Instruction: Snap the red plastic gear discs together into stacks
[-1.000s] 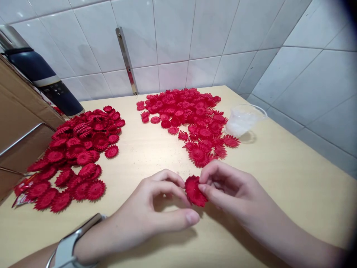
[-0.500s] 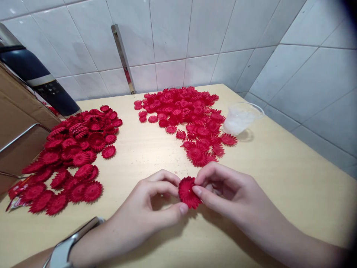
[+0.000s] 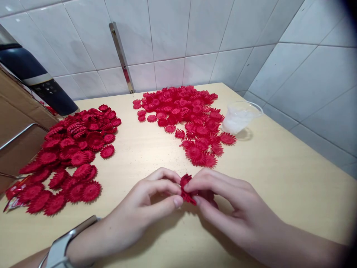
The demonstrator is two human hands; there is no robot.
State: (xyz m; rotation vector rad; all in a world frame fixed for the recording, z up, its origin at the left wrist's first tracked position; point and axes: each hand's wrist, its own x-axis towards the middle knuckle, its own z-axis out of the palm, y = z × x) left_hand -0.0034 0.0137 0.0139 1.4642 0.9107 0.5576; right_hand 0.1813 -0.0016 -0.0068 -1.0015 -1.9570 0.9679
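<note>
A red fringed fabric flower (image 3: 186,185) is held between my two hands just above the table. My left hand (image 3: 152,199) pinches its left edge between fingers and thumb. From the other side, my right hand (image 3: 228,201) grips it with the index finger across its face and the thumb at the lower edge. Part of the flower is hidden behind the right fingers, and it looks bent or tilted. Beyond my hands lies a pile of similar red flowers (image 3: 195,130). Another heap of thicker red flowers (image 3: 83,145) lies to the left.
A clear plastic cup (image 3: 238,117) with whitish contents stands at the right of the far pile. On the left are a cardboard box (image 3: 22,115), a dark blue bottle (image 3: 36,78) and a red wrapper (image 3: 18,190). A tiled wall (image 3: 170,33) borders the table (image 3: 292,175).
My right index finger has moved over the flower's face, and the thumb has dropped to its lower edge. The flower, earlier facing me almost flat, now looks folded or tilted.
</note>
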